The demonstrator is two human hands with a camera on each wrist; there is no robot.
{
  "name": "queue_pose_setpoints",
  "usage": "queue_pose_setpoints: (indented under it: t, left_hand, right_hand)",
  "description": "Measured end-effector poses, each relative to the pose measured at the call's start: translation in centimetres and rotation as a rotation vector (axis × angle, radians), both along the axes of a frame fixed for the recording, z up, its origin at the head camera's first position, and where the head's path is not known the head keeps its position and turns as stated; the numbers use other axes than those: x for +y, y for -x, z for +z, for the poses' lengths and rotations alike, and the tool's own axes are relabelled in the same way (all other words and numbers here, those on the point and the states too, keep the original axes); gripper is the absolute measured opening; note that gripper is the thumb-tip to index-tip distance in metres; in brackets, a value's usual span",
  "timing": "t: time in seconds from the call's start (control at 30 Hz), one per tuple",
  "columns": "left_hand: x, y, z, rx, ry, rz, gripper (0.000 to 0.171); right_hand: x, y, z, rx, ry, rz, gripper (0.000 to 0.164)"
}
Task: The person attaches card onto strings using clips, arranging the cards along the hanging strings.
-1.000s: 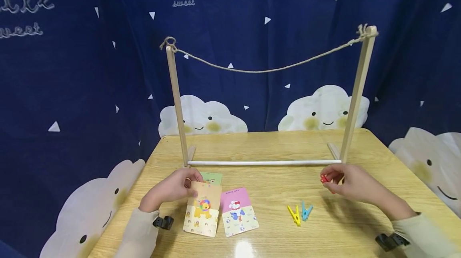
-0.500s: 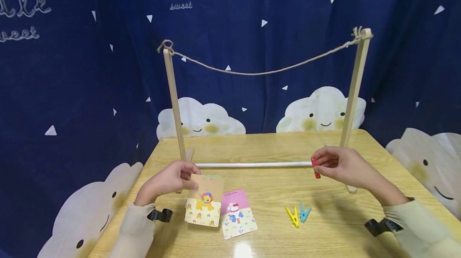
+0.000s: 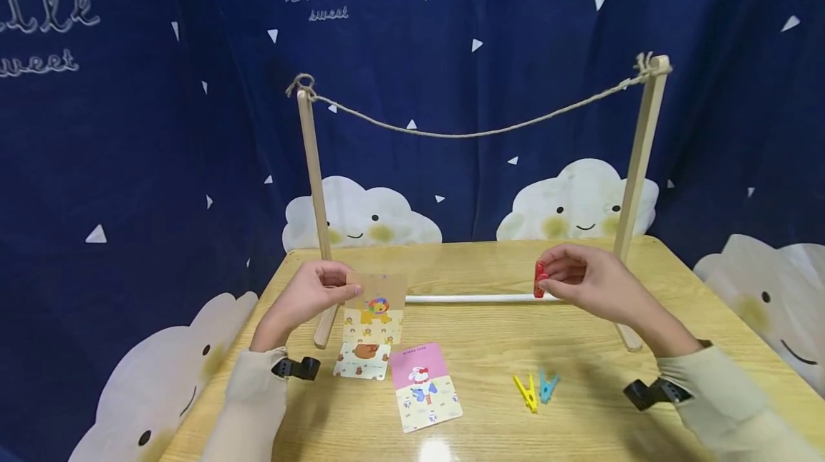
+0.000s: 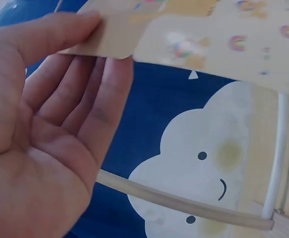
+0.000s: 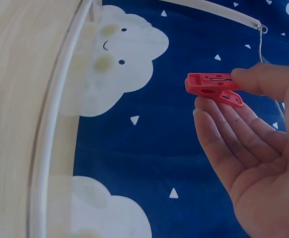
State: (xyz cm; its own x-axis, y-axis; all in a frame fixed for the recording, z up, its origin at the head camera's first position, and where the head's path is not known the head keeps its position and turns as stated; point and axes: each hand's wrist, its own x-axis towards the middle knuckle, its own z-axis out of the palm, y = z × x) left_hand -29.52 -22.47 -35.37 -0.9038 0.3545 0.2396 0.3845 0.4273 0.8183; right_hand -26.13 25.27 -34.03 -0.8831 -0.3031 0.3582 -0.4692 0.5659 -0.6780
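My left hand (image 3: 312, 297) pinches a tan card (image 3: 375, 319) with a lion on it by its upper left edge, thumb in front. In the left wrist view, the card (image 4: 204, 42) slants across the top over the palm. Below it in the head view shows the lower part of a card with a brown bear (image 3: 362, 365), its top hidden. A pink-topped card with a white animal (image 3: 425, 387) lies on the table beside it. My right hand (image 3: 589, 279) pinches a red clothespin (image 3: 539, 281) between thumb and fingers; the right wrist view shows its prongs (image 5: 199, 82) pointing away.
A wooden frame post (image 3: 314, 168) stands at left, another post (image 3: 638, 161) at right. A sagging string (image 3: 445, 135) joins their tops, and a white rod (image 3: 470, 299) runs low between them. Yellow (image 3: 526, 395) and blue (image 3: 548, 386) clothespins lie at front right.
My left hand has raised the lion card off the table, uncovering part of the bear card. The right hand has lifted the red clothespin and brought it left.
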Motion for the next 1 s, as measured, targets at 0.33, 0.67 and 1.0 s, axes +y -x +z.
queue_pose_setpoints:
  t: [0.33, 0.67, 1.0]
  left_hand:
    - [1.1, 1.1, 1.9, 0.127, -0.087, 0.114, 0.022]
    - [2.9, 2.7, 3.0, 0.199, -0.213, 0.167, 0.026]
    - [5.4, 4.4, 4.4, 0.225, -0.333, 0.232, 0.027]
  right_hand:
    - [-1.8, 0.4, 1.5, 0.066, -0.009, -0.017, 0.026]
    - [-3.9, 0.9, 3.4, 0.121, 0.036, 0.009, 0.029]
    - [-6.7, 1.8, 5.4, 0.187, 0.149, 0.012, 0.032]
